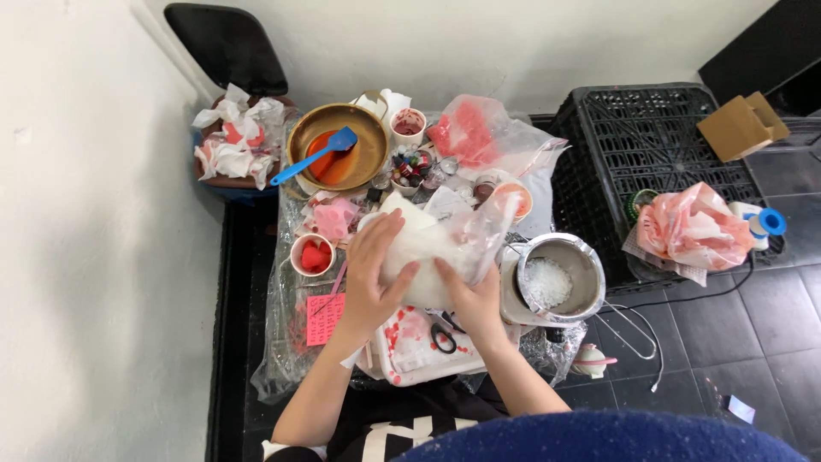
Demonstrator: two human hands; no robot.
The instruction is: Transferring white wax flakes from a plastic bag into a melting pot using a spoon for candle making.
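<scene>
Both hands on clear plastic bag [436, 248] of white granules, held above cluttered table. Left hand [369, 278] wraps bag's left side, right hand [473, 299] cups it from below. Bag looks bulgy, top loose and crinkled, maybe open, hard to tell. Steel pot [560, 278] with white flakes just beside on right. Gold bowl [338, 145] with blue spatula [316, 158] further back. 1 small cup with red piece [313, 255] by left hand.

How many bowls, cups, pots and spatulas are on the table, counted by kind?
Brass-coloured bowl: 1
Blue spatula: 1
Small white cups: 2, a red-filled cup and a red-stained cup
Steel pot of white flakes: 1
Total: 5
</scene>
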